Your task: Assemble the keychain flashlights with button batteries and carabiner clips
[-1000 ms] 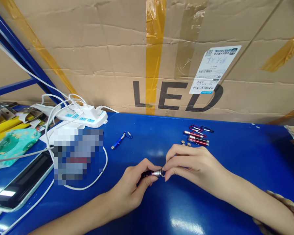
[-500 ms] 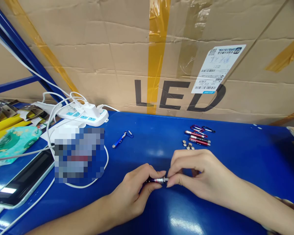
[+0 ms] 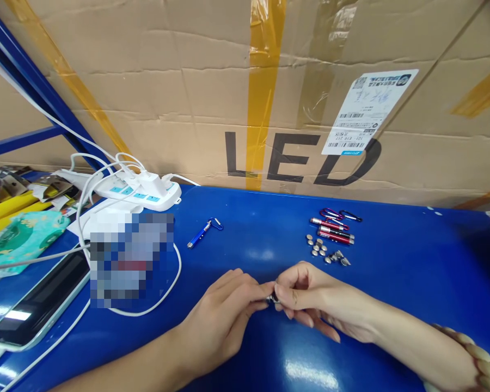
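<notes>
My left hand point(image 3: 232, 307) is closed round a small penlight point(image 3: 269, 299), and most of its barrel is hidden by the fingers. Only a silver end and a dark bit show between the hands. At that end, my right hand point(image 3: 306, 299) pinches with thumb and forefinger, its other fingers loosely bent. Beyond the right hand lie several button cells point(image 3: 319, 248) and a few small metal pieces point(image 3: 338, 258). Behind them rest red and black penlights point(image 3: 335, 235) with carabiner clips point(image 3: 335, 214). A blue penlight point(image 3: 200, 235) with its own clip lies apart, farther left.
A white power strip point(image 3: 159, 201) with tangled cables stands at the back left. A phone point(image 3: 41, 299), a blurred-out patch and a green packet point(image 3: 24, 239) occupy the left side. A large cardboard box point(image 3: 196, 92) walls off the back of the blue table point(image 3: 253, 228).
My right hand has turned and closed in against the left fingertips, covering more of the penlight. The small metal pieces beside the button cells are now uncovered.
</notes>
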Available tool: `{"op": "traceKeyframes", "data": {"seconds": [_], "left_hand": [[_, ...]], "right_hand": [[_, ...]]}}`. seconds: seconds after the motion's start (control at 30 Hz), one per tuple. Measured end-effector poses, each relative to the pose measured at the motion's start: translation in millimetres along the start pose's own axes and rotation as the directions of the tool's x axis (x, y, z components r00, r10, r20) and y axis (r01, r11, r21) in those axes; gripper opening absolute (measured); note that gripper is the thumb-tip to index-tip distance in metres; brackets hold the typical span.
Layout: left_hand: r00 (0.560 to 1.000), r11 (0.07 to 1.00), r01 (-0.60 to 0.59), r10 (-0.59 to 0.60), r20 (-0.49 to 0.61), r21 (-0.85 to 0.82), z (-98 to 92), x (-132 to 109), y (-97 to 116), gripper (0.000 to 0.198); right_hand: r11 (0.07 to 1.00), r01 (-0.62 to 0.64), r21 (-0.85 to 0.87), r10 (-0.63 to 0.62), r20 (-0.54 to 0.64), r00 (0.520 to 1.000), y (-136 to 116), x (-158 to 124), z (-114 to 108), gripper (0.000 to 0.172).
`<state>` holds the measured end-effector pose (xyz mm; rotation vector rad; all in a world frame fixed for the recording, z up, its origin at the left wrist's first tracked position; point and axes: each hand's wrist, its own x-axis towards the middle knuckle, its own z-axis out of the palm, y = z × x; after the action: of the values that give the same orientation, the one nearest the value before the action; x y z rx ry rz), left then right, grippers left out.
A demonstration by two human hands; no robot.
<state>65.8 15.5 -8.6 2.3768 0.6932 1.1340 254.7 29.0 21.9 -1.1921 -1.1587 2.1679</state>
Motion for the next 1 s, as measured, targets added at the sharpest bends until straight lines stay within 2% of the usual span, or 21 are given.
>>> {"op": "traceKeyframes", "data": {"seconds": [0.1, 0.17, 0.2, 0.27, 0.37, 0.47, 0.53, 0.57, 0.63, 0.73, 0.83, 0.93, 1.0], "left_hand": [[0.99, 0.986, 0.14, -0.141, -0.012, -0.087, -0.1, 3.2, 0.2, 0.023], [0.974, 0.969, 0.221, -0.225, -0.026, -0.115, -0.4, 6.2, 0.5, 0.022], [0.967, 0.961, 0.247, -0.252, -0.028, -0.128, -0.7, 7.7, 0.7, 0.022], [0.957, 0.947, 0.283, -0.289, -0.018, -0.153, -1.3, 9.9, 1.4, 0.02], [0.951, 0.936, 0.305, -0.308, 0.009, -0.176, -1.7, 10.1, 1.8, 0.019], [0.958, 0.942, 0.286, -0.281, 0.052, -0.175, -0.1, 6.3, 0.1, 0.017], [0.962, 0.947, 0.27, -0.26, 0.08, -0.175, 1.8, 3.2, -1.6, 0.015], [0.964, 0.948, 0.264, -0.252, 0.086, -0.176, 2.8, 1.8, -2.5, 0.014], [0.969, 0.955, 0.245, -0.235, 0.08, -0.165, 4.4, -0.2, -3.7, 0.014], [0.982, 0.977, 0.187, -0.182, 0.06, -0.102, 5.2, -1.2, -3.8, 0.016], [0.994, 0.994, 0.107, -0.105, 0.041, -0.034, 4.5, -0.7, -2.5, 0.016], [0.999, 0.999, 0.032, -0.033, 0.027, 0.028, 4.0, -0.4, -2.2, 0.017], [0.999, 0.998, 0.009, -0.011, 0.03, 0.069, 4.3, -1.0, -3.4, 0.018]], "right_hand": [[0.971, 0.108, -0.213, -0.142, -0.148, 0.979, -2.7, 1.9, -2.8, 0.033], [0.892, 0.216, -0.396, -0.332, -0.252, 0.909, -5.2, 1.4, -5.5, 0.032], [0.833, 0.276, -0.48, -0.434, -0.257, 0.863, -6.3, 0.8, -6.9, 0.032], [0.683, 0.402, -0.61, -0.608, -0.17, 0.775, -7.6, -1.2, -9.6, 0.029], [0.445, 0.523, -0.727, -0.75, 0.016, 0.661, -7.6, -4.4, -12.3, 0.011], [0.235, 0.572, -0.786, -0.809, 0.168, 0.563, -6.2, -6.8, -13.4, 0.008], [0.124, 0.583, -0.803, -0.816, 0.252, 0.52, -5.1, -7.8, -13.1, 0.01], [0.099, 0.583, -0.806, -0.815, 0.27, 0.512, -4.6, -8.1, -12.6, 0.011], [0.12, 0.576, -0.809, -0.818, 0.249, 0.519, -3.8, -8.0, -10.7, 0.01], [0.26, 0.538, -0.801, -0.805, 0.127, 0.579, -2.5, -6.9, -5.9, 0.008], [0.483, 0.45, -0.751, -0.718, -0.045, 0.695, -0.5, -5.5, -0.5, 0.013], [0.717, 0.336, -0.611, -0.547, -0.194, 0.814, 1.3, -4.6, 3.6, 0.022], [0.82, 0.262, -0.508, -0.429, -0.243, 0.87, 1.3, -4.4, 5.4, 0.027]]}}
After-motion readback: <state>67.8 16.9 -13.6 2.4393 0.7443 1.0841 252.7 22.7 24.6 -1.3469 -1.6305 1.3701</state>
